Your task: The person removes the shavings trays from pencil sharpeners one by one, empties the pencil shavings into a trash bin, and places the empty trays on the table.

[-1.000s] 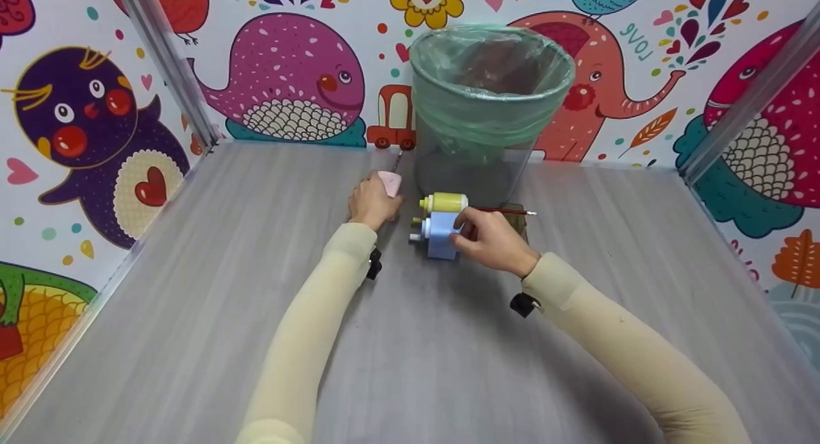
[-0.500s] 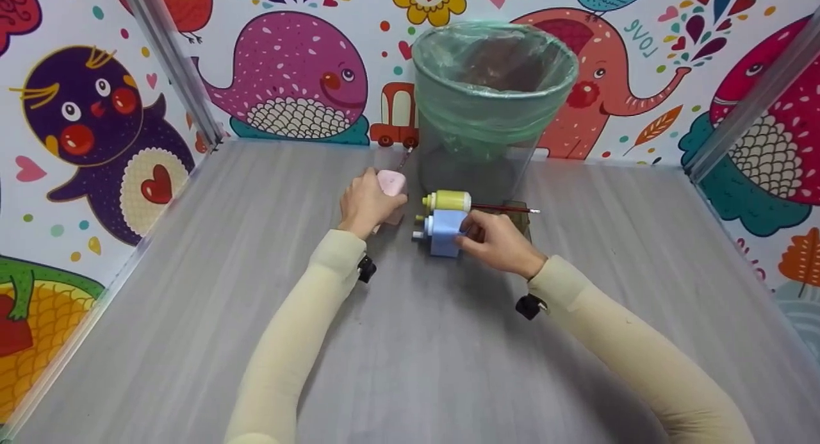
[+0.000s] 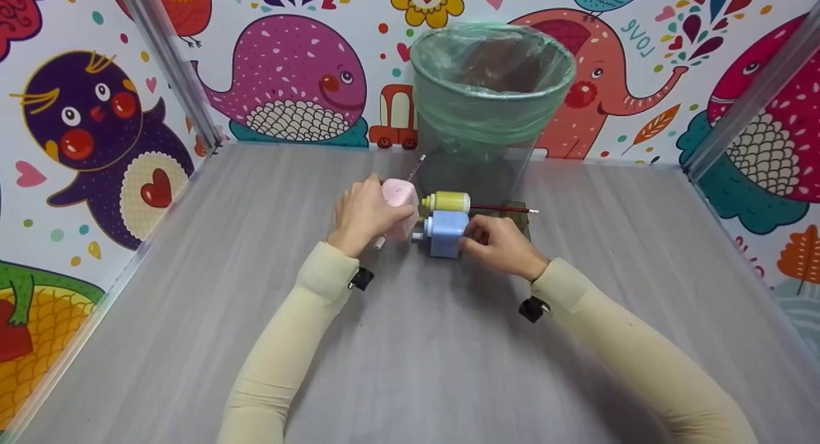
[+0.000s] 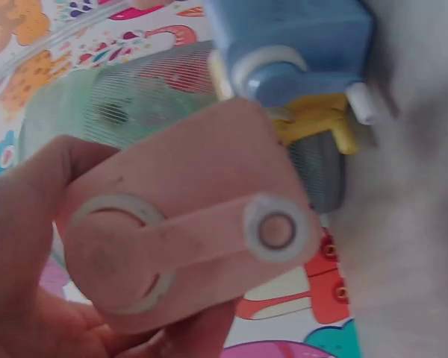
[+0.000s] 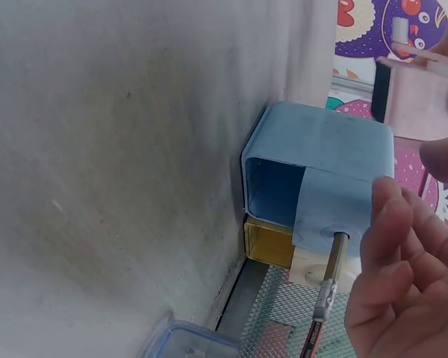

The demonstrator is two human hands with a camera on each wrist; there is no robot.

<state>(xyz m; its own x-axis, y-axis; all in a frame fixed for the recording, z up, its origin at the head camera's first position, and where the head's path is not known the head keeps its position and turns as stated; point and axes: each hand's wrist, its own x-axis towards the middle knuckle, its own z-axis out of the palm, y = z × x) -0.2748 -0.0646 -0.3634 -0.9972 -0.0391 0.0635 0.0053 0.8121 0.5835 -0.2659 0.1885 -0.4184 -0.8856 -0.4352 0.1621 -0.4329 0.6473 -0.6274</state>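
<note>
Left hand (image 3: 364, 214) is curled round the pink sharpener (image 3: 398, 207), lifted clear of the table (image 3: 192, 303) and tilted; left wrist view shows its crank (image 4: 209, 239) facing the camera and a pencil (image 3: 417, 167) sticking out the far side toward the bin (image 3: 490, 104). It sits just beside, almost touching, the blue sharpener (image 3: 446, 233).

Centre: the blue sharpener stands on the table in front of the bin, with the yellow sharpener (image 3: 447, 202) right behind it. A red pencil (image 3: 503, 209) runs out to the right from the yellow one.

Right hand (image 3: 503, 245): fingertips (image 5: 392, 224) rest against the blue sharpener's right face; whether they pinch the pencil (image 5: 325, 298) seated in that unit I cannot tell, the fingers look loosely bent.

Step, as I read it: 1 unit carried in hand, 1 steadied on the table. Next move likely needs the pink unit kept level so its pencil clears the bin wall, and the blue one held down against tipping.
</note>
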